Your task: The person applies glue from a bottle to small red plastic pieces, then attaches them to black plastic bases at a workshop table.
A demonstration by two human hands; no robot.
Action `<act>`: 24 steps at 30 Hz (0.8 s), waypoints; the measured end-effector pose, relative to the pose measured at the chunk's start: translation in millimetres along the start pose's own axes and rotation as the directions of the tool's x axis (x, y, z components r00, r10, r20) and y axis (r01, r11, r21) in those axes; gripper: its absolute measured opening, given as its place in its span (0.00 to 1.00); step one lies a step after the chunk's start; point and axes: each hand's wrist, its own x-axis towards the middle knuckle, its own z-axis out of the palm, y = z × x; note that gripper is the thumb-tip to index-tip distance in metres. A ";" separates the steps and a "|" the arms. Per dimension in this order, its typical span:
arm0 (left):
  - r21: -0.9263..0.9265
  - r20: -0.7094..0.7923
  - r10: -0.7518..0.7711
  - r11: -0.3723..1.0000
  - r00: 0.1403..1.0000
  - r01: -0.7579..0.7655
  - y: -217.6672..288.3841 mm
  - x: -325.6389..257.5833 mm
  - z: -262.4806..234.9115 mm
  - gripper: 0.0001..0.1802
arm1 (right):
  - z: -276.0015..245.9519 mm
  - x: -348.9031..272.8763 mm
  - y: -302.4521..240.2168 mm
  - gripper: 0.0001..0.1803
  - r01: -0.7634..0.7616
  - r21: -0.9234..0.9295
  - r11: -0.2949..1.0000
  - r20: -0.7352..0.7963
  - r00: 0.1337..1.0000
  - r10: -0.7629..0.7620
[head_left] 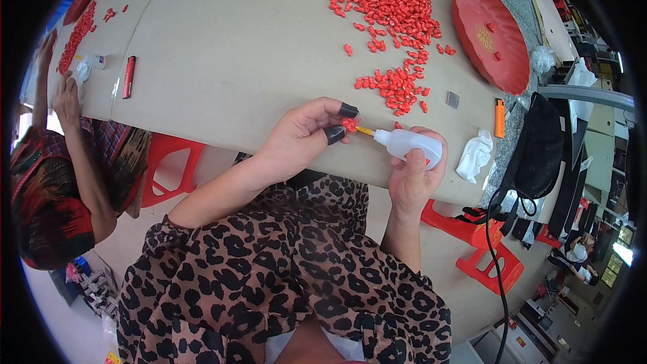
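Pinched tight between black-wrapped thumb and forefinger, left hand (296, 135) has a small red piece (348, 123) right at the fingertips; right hand (412, 182) is curled round a white squeeze bottle (408, 143), yellow nozzle (366, 131) aimed at that piece and looking about touching from where I'm stood; can't tell what's inside the bottle; further right, a red scalloped tray (512, 71) holds a couple of loose red pieces (499, 56); a big heap (387, 0) sits straight on the table (222, 40) beside it.
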 end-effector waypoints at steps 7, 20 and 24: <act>-0.020 -0.018 0.010 1.000 1.000 -0.010 -2.0 0.5 0.4 0.11 | 1.9 -0.9 -0.7 0.19 0.030 -0.026 0.999 -0.016 0.999 -0.031; 0.009 -0.023 0.012 1.000 1.000 -0.012 -1.5 -0.3 0.7 0.10 | -0.1 -1.7 -0.5 0.18 0.032 -0.023 0.999 -0.061 0.998 -0.034; 0.030 -0.014 0.006 1.000 1.000 -0.005 -0.3 -0.3 0.2 0.10 | -1.2 0.7 -1.9 0.18 -0.028 0.061 0.998 -0.052 0.998 0.031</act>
